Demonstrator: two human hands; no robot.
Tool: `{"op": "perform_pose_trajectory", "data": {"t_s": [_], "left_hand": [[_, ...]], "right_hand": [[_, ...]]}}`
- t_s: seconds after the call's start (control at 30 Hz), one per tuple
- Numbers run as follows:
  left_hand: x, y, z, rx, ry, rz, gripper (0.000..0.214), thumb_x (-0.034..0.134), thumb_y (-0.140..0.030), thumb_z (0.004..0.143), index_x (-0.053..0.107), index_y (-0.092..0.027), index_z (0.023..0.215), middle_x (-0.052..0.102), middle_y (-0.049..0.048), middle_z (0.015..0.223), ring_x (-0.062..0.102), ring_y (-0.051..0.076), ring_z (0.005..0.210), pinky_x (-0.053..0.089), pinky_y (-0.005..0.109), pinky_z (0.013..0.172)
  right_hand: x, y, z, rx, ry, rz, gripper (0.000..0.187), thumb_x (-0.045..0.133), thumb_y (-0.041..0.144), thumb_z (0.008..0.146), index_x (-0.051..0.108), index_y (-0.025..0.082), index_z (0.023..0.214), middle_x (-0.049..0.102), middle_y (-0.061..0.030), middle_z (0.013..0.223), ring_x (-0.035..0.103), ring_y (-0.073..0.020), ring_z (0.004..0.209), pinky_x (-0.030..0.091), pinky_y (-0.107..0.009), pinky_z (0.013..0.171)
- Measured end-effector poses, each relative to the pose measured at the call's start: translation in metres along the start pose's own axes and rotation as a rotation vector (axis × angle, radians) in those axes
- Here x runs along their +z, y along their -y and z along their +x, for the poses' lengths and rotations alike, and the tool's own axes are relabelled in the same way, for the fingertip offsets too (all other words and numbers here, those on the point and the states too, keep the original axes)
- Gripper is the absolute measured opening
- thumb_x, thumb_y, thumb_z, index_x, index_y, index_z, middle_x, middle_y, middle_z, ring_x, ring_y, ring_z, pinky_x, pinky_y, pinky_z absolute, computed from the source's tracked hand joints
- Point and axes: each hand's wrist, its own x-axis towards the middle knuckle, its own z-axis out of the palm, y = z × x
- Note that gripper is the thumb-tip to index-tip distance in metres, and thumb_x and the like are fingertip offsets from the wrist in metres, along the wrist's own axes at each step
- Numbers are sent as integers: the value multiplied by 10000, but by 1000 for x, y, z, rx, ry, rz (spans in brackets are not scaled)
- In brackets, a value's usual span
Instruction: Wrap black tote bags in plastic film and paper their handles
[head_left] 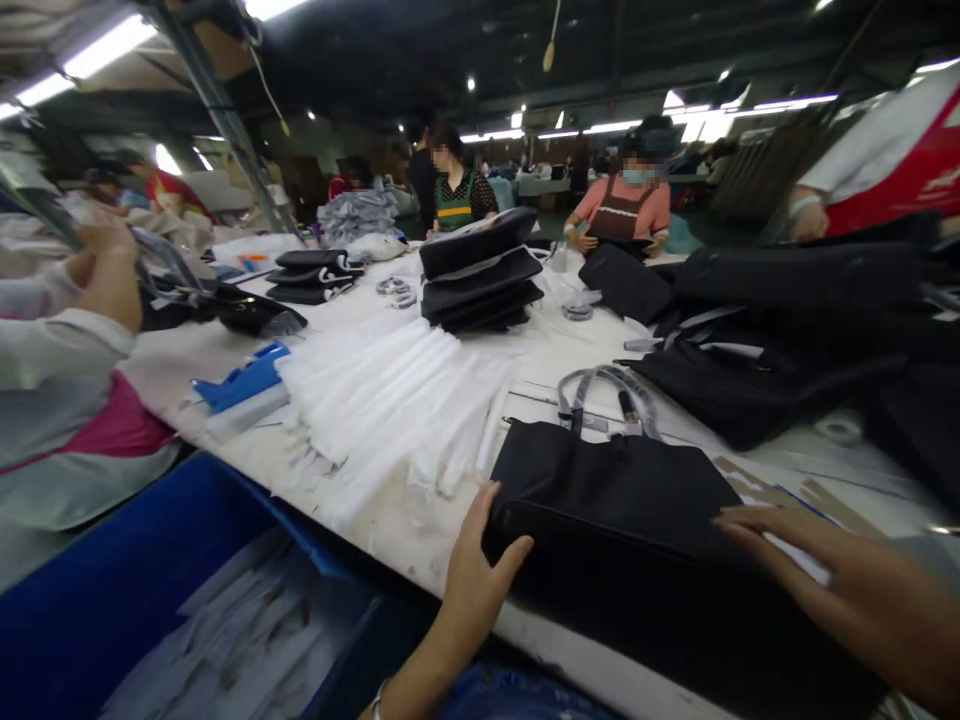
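Observation:
A black handbag (600, 500) lies in front of me at the table's front edge, its base toward me. Its grey-wrapped handles (607, 395) point away across the table. Against the bag's left side rests my left hand (480, 575), fingers stretched and thumb spread over the black material. My right hand (847, 590) is at the bag's right side, slightly blurred, its fingertips over the bag's edge. A narrow white object (799, 558) shows between its fingers; its kind is unclear.
White packing sleeves (397, 390) lie left of the bag, beside a blue item (244, 378). Black bags are stacked (480, 270) behind and heaped (787, 290) at right. A blue bin (150, 590) holds white sheets at lower left. Co-workers stand around the table.

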Motion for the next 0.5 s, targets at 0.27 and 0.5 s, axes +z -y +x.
{"op": "perform_pose_trajectory", "data": {"t_s": [0.27,0.5], "left_hand": [[-4,6,-5,23,88,-247,380,782,-408,737,612,-248,1037,593,88,1379,415,293,1400,314,456,1178],[-7,5,-1,-12,104,-73,430,814,-451,641,648,-462,1037,672,-15,1212,571,368,1233,523,596,954]], "right_hand": [[104,59,156,-427,644,82,462,492,447,952,569,291,1380,477,-42,1499,464,-267,1355,351,-456,1153],[158,59,194,-142,598,-59,597,406,538,939,614,126,1319,635,-187,1299,582,-343,1204,411,-477,1050]]}}
